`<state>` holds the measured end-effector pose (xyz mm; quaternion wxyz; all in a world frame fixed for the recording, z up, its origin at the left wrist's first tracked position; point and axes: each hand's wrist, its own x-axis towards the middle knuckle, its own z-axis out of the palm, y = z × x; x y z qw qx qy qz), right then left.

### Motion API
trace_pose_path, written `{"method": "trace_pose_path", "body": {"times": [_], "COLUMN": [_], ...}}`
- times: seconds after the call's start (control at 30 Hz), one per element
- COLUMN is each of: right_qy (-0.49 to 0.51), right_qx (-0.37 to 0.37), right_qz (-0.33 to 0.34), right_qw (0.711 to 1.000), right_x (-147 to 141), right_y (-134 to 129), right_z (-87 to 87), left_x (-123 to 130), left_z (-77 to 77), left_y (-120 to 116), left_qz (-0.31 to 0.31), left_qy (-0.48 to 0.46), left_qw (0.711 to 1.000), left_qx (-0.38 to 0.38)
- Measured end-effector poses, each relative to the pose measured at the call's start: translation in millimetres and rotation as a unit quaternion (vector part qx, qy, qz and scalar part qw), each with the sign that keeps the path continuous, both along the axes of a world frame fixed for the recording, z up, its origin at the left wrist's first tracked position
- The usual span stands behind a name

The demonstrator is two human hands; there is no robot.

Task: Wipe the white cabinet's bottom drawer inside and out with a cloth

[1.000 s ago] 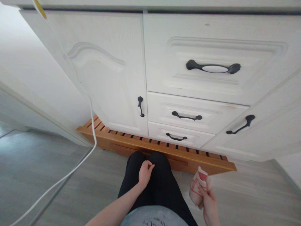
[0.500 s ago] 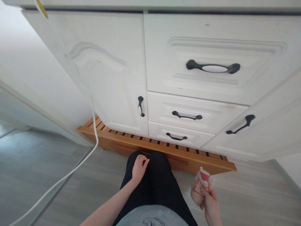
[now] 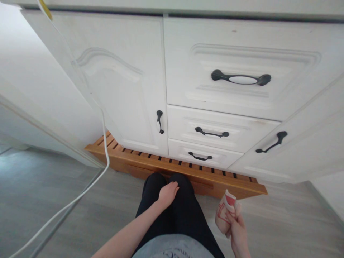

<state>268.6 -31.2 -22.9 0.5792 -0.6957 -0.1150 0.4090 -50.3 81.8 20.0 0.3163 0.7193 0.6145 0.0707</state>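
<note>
One patterned cloth [image 3: 221,217] is gripped by the right hand [image 3: 237,227]; the left hand [image 3: 168,192] (closure unclear) overlies trousers [image 3: 185,215].

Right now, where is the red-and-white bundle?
In the head view, the bundle is at lower right, held in the right hand, just below the right end of the wooden rack.

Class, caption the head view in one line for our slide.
Right hand holding a cloth, left hand over the legs, before white drawers.

ledge [image 3: 204,174] ahead, cord [image 3: 107,154] left, floor [image 3: 290,222] open right
</note>
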Motion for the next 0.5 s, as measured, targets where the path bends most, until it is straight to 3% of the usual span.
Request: {"method": "trace_pose_path", "body": {"times": [0.1,0.23,0.3,0.37,0.43,0.5], "right_qy": [0.012,0.013,0.016,0.017,0.02,0.021], "right_qx": [-0.019,-0.025,-0.022,-0.016,-0.006,-0.01], "right_qz": [-0.004,-0.018,-0.028,-0.031,-0.027,-0.033], "right_qw": [1.0,0.999,0.999,0.999,0.999,0.999], "right_x": [-4,-4,-1,4,10,15], "right_y": [0,4,7,7,3,-4], "right_z": [2.7,6.0,9.1,12.3,14.1,13.4], "left_x": [13,41,41,33,27,38], "left_z": [23.9,55.0,63.2,66.2,66.1,64.7], "left_y": [-15,-27,-9,17,34,24], "left_qz": [-0.081,-0.227,-0.179,-0.016,0.088,0.068], "left_qy": [-0.056,-0.162,-0.139,-0.049,0.001,-0.007], "left_qw": [0.995,0.959,0.973,0.992,0.987,0.991], "left_qx": [-0.03,-0.05,0.031,0.118,0.135,0.113]}}
